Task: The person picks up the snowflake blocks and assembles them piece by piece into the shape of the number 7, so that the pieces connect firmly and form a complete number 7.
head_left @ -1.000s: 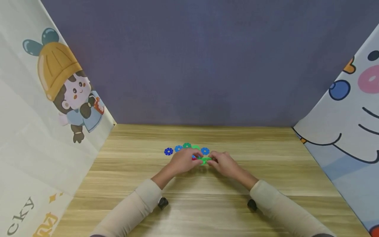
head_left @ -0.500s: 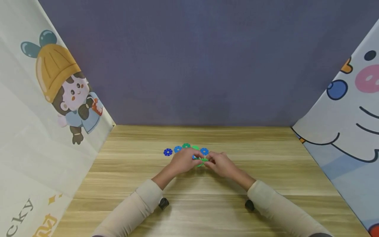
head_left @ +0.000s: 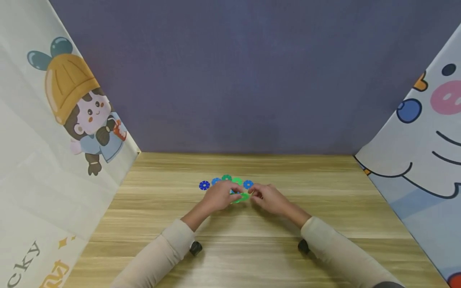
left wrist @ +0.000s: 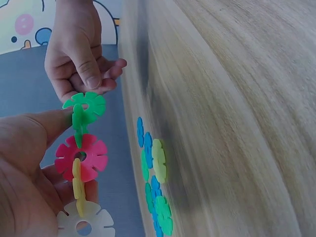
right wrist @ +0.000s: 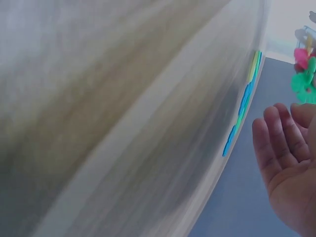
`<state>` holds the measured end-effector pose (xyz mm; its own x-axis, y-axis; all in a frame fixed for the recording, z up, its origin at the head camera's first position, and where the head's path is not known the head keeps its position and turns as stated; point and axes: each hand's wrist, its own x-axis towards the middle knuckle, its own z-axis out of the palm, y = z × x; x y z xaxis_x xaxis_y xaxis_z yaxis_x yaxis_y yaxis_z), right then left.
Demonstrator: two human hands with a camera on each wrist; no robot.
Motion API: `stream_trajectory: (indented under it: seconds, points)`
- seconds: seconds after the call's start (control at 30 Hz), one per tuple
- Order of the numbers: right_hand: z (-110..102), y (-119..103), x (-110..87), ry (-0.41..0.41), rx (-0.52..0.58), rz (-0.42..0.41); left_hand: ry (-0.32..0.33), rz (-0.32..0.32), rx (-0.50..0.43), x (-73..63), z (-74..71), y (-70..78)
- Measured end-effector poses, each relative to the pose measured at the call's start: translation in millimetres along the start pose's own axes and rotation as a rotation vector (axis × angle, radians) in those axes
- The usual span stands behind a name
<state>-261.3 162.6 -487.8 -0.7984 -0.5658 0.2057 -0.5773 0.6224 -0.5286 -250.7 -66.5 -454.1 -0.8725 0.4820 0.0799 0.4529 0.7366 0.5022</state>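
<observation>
My left hand (head_left: 217,197) holds a chain of slotted plastic flower discs. In the left wrist view, the chain runs from a green disc (left wrist: 97,105) through a second green disc (left wrist: 77,117) seen edge-on, a pink disc (left wrist: 97,162), a yellow disc (left wrist: 78,190) and a white disc (left wrist: 101,221). The thumb presses by the green discs, and curled fingers lie behind the pink one. Just right of the chain, my right hand (head_left: 270,199) has loosely bent fingers with nothing between them. In the right wrist view that hand (right wrist: 291,177) is apart from the green end.
Several loose discs lie flat on the wooden table (head_left: 173,216) beyond the hands, among them a dark blue disc (head_left: 204,185), a teal disc (head_left: 226,177) and a blue disc (head_left: 248,184). A dark panel (head_left: 245,80) stands behind, with printed cloths at both sides.
The right fingers pinched the green end of the chain earlier and have let go of it. My left hand has shifted slightly left with the chain. The loose discs lie where they were.
</observation>
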Motion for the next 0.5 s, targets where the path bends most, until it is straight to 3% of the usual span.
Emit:
stream_trajectory:
  seconds: [0.5]
  points:
    - [-3,23,29.9,0.04,-0.062,0.102,0.0,-0.038,-0.007,-5.0,-0.4,-6.4]
